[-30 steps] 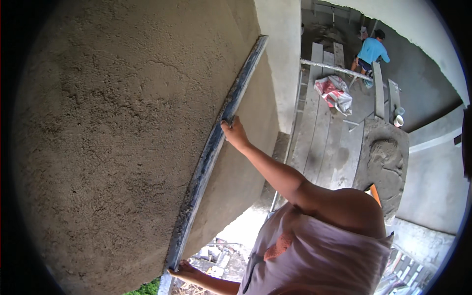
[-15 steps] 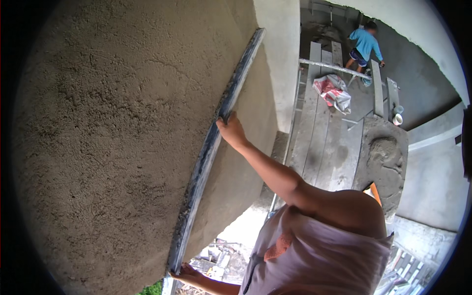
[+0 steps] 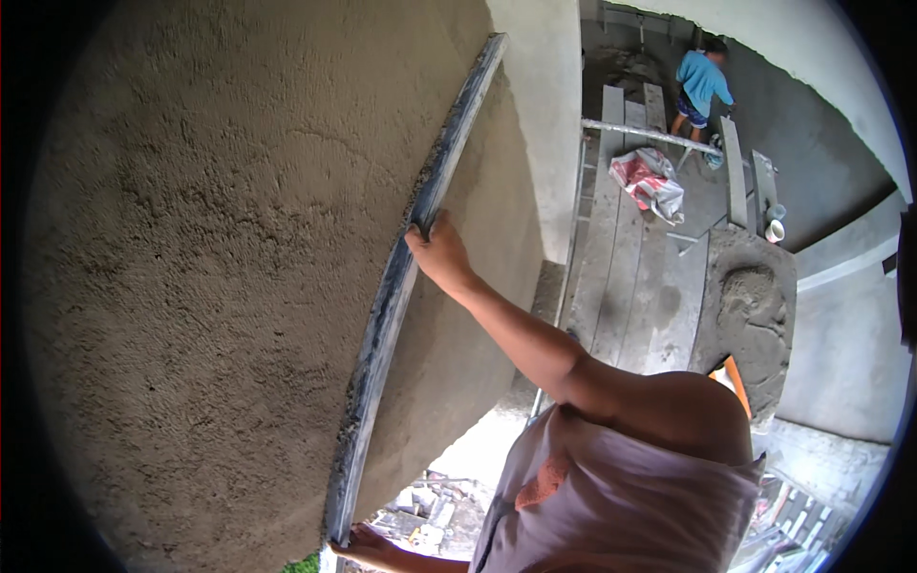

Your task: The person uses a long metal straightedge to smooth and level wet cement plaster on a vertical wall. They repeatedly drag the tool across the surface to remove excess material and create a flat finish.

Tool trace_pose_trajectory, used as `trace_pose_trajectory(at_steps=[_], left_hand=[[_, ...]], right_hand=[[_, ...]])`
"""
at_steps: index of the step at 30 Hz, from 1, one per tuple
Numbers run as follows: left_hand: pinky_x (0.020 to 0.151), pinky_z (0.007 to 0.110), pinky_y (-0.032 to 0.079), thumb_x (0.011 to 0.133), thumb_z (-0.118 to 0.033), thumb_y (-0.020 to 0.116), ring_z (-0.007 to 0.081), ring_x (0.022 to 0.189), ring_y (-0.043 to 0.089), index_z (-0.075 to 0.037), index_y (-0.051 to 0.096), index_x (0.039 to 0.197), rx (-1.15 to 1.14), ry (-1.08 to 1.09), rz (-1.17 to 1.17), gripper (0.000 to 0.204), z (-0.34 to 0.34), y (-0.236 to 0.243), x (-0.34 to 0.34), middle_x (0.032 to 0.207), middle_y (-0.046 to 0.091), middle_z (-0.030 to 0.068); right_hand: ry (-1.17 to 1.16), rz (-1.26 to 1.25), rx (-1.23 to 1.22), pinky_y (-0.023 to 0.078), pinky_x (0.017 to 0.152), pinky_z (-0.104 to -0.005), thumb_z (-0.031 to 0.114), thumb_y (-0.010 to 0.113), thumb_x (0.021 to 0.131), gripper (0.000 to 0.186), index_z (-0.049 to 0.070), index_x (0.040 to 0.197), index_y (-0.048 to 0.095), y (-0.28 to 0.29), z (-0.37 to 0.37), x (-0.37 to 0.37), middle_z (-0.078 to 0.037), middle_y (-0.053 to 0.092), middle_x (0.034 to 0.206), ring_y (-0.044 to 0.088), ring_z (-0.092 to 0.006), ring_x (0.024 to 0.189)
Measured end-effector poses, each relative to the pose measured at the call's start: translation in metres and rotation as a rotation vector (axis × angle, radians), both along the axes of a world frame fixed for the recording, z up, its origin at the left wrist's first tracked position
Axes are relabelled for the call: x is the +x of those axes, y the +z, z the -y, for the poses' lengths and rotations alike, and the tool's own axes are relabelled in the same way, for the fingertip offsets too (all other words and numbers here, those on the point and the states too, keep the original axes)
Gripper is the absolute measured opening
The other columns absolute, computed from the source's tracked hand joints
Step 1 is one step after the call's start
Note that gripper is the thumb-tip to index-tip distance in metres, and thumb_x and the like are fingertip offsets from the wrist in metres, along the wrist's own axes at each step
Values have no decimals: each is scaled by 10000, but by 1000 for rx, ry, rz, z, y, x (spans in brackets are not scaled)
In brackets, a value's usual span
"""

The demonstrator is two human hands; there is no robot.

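Observation:
A long, narrow straightedge (image 3: 382,325), grey and smeared with mortar, lies against the plastered wall (image 3: 220,248), slanting from upper right to lower left. Around its middle my right hand (image 3: 439,253) is closed, arm stretched out. My left hand (image 3: 361,546) grips its lower end, with part of the fingers hidden behind the bar. Wet mortar clings along the bar's left edge. Left of the bar the plaster is rough and pitted; on its right the plaster (image 3: 478,258) looks smoother.
Scaffold planks (image 3: 611,239) run behind me, with a crumpled red-and-white sack (image 3: 650,181) on them. A mortar board (image 3: 745,315) bears a heap of mortar beside a white cup (image 3: 775,231). A co-worker in blue (image 3: 702,81) stands at the far wall. Rubble (image 3: 430,511) lies far below.
The straightedge has shifted a little to the left, its top end also higher. My right hand has moved left with it. The co-worker's arm has come in closer to the body.

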State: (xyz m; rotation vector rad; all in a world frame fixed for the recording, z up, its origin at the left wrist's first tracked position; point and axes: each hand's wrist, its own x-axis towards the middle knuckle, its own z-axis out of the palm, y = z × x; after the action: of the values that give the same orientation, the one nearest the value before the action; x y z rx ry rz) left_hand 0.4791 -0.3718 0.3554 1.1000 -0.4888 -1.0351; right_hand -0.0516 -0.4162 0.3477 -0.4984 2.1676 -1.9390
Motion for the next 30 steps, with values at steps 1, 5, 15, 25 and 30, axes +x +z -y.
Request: trace_pose_trajectory(at_steps=[1, 5, 15, 25, 30], left_hand=[[770, 314, 485, 863, -428, 622, 204, 829, 608, -33, 594, 1064, -5, 1, 0, 445, -1, 1, 0, 976, 647, 106], [751, 312, 485, 864, -423, 619, 202, 812, 608, -34, 599, 1059, -33, -2, -11, 436, 0, 14, -5, 961, 648, 104], [703, 310, 487, 867, -409, 612, 196, 769, 607, -36, 612, 1046, -99, -1, -7, 414, 1, 45, -18, 923, 650, 98], [656, 307, 488, 869, -395, 606, 190, 725, 607, -39, 625, 1034, -147, -20, -1, 393, 2, 67, -27, 885, 652, 92], [632, 305, 489, 871, -388, 602, 187, 704, 607, -40, 632, 1027, -166, -34, -5, 383, 2, 75, -30, 866, 654, 89]], right_hand=[[-6, -9, 0, 490, 749, -469, 276, 573, 849, 444, -111, 1020, 439, 2, -1, 1, -337, 588, 909, 608, -464, 859], [5, -6, -16, 486, 763, -470, 280, 571, 850, 454, -115, 1032, 441, 12, -1, -1, -333, 592, 907, 609, -464, 861], [-34, -172, -100, 513, 629, -484, 295, 573, 861, 545, -178, 1052, 380, 33, 9, -1, -325, 598, 771, 624, -459, 735], [57, -43, -101, 519, 559, -456, 267, 560, 864, 498, -174, 1021, 389, 74, -6, 3, -299, 591, 722, 631, -424, 663], [-14, -139, -88, 523, 582, -463, 257, 560, 862, 484, -175, 1007, 397, 83, -2, 1, -304, 599, 735, 632, -430, 673]])
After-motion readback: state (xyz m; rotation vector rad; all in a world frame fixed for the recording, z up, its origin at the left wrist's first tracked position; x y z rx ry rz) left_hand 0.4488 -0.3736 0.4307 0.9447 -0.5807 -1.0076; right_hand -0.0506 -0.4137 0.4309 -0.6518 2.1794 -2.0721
